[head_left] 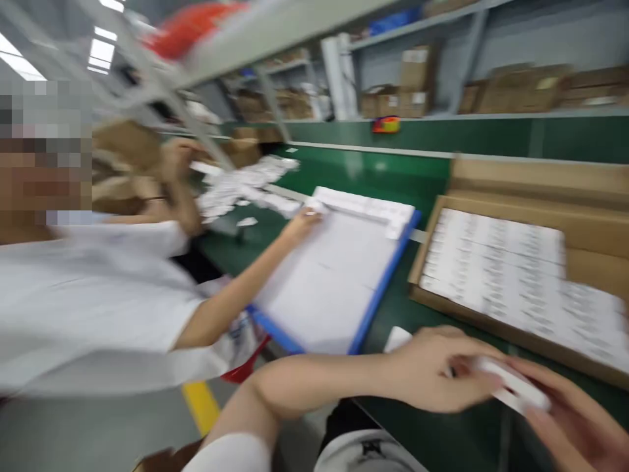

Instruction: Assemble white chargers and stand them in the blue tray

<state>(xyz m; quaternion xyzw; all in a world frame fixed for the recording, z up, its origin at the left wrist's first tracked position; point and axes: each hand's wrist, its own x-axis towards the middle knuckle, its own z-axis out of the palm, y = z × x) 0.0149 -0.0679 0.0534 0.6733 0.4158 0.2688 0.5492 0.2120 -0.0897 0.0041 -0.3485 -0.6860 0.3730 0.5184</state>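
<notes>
My left hand (437,370) and my right hand (570,410) meet at the lower right over the green bench (403,177). Both close on a small white flat packet (515,387), the fingers pinching its ends; the picture is smeared by motion. Just left of my left hand lies another small white piece (397,337). Behind my hands stands an open cardboard box (584,226) filled with rows of white packets (506,262).
A co-worker in a white shirt (88,295) sits at the left, one hand (304,223) on a white tray with a blue rim (381,288). A heap of white packets (246,187) lies further back. Shelves with cardboard boxes (415,82) line the back.
</notes>
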